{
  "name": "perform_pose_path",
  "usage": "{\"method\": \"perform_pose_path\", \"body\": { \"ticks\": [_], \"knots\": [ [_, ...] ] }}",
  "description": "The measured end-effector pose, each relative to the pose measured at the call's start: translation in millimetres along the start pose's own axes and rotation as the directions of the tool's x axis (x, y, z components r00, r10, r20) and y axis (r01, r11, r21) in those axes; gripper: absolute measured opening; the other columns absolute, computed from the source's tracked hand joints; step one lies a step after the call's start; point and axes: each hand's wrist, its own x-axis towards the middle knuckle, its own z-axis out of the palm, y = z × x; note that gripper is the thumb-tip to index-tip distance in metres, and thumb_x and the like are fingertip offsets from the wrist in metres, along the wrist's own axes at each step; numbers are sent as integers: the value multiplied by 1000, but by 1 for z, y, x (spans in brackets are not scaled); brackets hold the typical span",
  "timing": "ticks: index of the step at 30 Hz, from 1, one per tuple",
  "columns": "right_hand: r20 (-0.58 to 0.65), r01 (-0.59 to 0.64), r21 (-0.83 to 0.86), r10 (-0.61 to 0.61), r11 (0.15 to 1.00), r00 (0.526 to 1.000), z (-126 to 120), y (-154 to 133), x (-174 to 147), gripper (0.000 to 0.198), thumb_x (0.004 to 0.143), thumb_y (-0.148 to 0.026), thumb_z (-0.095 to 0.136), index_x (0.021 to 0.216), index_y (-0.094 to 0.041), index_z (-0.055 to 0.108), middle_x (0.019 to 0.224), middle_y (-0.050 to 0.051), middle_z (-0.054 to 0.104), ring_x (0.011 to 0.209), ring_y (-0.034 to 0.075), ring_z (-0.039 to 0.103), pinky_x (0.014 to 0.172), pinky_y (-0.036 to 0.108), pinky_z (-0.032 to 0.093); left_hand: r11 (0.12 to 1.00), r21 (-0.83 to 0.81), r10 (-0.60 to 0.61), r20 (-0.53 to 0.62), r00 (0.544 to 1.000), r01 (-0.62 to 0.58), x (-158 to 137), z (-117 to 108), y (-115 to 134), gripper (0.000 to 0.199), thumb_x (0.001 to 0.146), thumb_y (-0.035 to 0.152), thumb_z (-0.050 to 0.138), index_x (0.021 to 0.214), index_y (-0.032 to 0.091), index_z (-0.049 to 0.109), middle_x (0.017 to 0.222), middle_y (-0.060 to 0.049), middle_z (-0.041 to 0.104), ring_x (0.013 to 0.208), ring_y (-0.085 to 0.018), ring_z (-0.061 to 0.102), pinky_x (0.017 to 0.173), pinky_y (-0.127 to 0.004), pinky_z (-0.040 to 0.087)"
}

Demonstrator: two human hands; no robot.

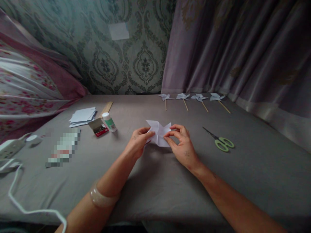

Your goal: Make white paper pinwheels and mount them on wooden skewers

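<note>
A white paper pinwheel (pixel 159 129), its corners partly folded, is held just above the grey cloth between both hands. My left hand (pixel 139 140) grips its left side, thumb on top and fingers beneath. On the right, my right hand (pixel 183 144) pinches the paper close to its middle with thumb and index finger. Whether a small pin sits in that pinch I cannot tell. Green-handled scissors (pixel 222 142) lie to the right of my right hand. Left of my left hand stand a white glue bottle (pixel 109 122) and an opened small box (pixel 99 128).
Several finished pinwheels on sticks (pixel 183 97) lie along the back right. At the left are a stack of white paper (pixel 82 116), wooden sticks (pixel 106 109), a pixelated flat object (pixel 64 147) and a power strip (pixel 11 147) with a white cable (pixel 36 212).
</note>
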Motion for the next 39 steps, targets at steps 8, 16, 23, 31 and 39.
{"method": "perform_pose_path", "body": {
  "ticks": [8, 16, 23, 31, 39],
  "knots": [
    [-22, 10, -63, -12, 998, 1000, -2, -9, -2, 8, 84, -28, 64, 79, -24, 70, 116, 8, 55, 105, 24, 50, 98, 49, 40, 997, -57, -57, 18, 998, 58, -14, 6, 1, 29, 55, 23, 80, 79, 15, 66, 76, -2, 67, 64, -11, 59, 63, -24, 44],
    [-17, 20, -91, -22, 996, 1000, -5, -9, -2, 10, 85, -29, 64, 79, -24, 70, 117, 8, 54, 108, 25, 48, 98, 50, 40, 994, -70, -81, 74, 994, 87, -18, 9, 2, 25, 60, 22, 77, 82, 11, 69, 77, -5, 69, 63, -10, 59, 62, -22, 43],
    [-12, 20, -84, -21, 996, 1000, -6, -8, -3, 10, 84, -31, 66, 80, -24, 71, 119, 7, 54, 109, 24, 48, 98, 48, 40, 989, -95, -100, 109, 989, 111, -23, 11, 4, 23, 61, 21, 76, 80, 10, 70, 77, -6, 70, 63, -10, 58, 64, -22, 43],
    [-2, 31, -95, -32, 995, 999, -8, -9, -2, 12, 84, -34, 66, 80, -25, 72, 118, 6, 54, 108, 24, 47, 97, 48, 40, 995, -77, -59, 106, 993, 67, -26, 12, 5, 23, 61, 24, 76, 80, 11, 73, 73, -4, 69, 62, -9, 57, 64, -22, 41],
    [9, 53, -124, -52, 991, 999, -9, -10, -2, 12, 84, -33, 65, 79, -25, 72, 118, 6, 54, 108, 24, 47, 97, 47, 40, 998, -52, -38, 115, 993, 44, -26, 11, 5, 26, 63, 25, 75, 84, 11, 73, 77, -6, 71, 65, -11, 57, 67, -24, 42]
  ]
}}
